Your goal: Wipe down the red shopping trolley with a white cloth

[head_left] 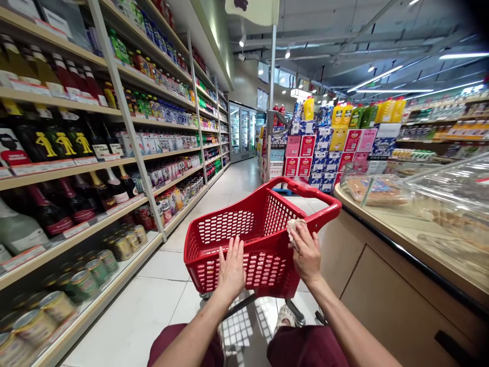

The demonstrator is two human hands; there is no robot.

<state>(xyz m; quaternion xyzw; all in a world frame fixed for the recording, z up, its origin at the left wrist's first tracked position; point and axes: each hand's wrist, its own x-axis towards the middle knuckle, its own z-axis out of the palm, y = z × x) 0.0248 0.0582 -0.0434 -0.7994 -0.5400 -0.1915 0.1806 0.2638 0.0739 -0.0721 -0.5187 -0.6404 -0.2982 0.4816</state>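
A red plastic shopping cart (263,265) stands side-on in front of me, its handle (324,206) to the right. My left hand (231,267) lies flat near the cart's near side wall, fingers stretched upward and holding nothing. With my right hand (306,252) I press a crumpled whitish cloth (293,229) against the cart's upper rim, close to where the handle begins. The fingers lie over the cloth and hide part of it. Through the lattice walls the basket's inside shows in part.
Shelves (168,122) of bottles and cans line the left. A counter (382,244) with clear-lidded food packs (376,188) stands close on the right. Stacked drink cartons (305,153) rise behind the cart. Tiled floor (153,300) runs along the aisle toward glass-door coolers (242,130).
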